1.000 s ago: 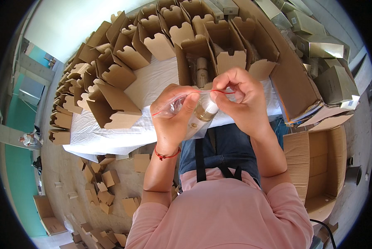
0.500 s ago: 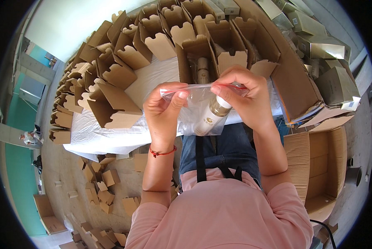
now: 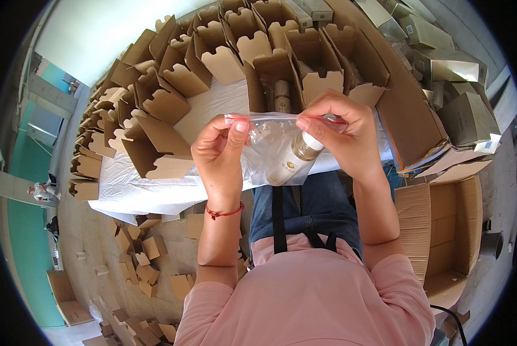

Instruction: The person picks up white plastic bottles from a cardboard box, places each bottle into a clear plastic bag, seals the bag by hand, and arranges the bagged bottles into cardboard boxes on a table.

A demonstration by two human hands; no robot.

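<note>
A clear zip bag [image 3: 262,151] with a red seal strip along its top edge hangs between my two hands. Inside it leans a white bottle [image 3: 287,165] with a gold collar and a white cap. My left hand [image 3: 221,147] pinches the bag's left top corner between thumb and fingers. On the right of the seal, my right hand [image 3: 345,130] pinches the strip with its thumb and forefinger. Just beyond the bag, an open cardboard box [image 3: 259,86] on the table holds another bottle [image 3: 282,97] with a gold collar.
Rows of open cardboard boxes [image 3: 160,147] stand on the white-covered table [image 3: 134,187]. At the right are a large open carton [image 3: 443,230] and a pile of gold-toned boxes [image 3: 451,63]. Small cardboard pieces [image 3: 146,259] lie on the floor at the left.
My left hand has moved slightly left and the bag's top is stretched wider. My right hand has barely shifted along the seal. The bottle stays in the bag.
</note>
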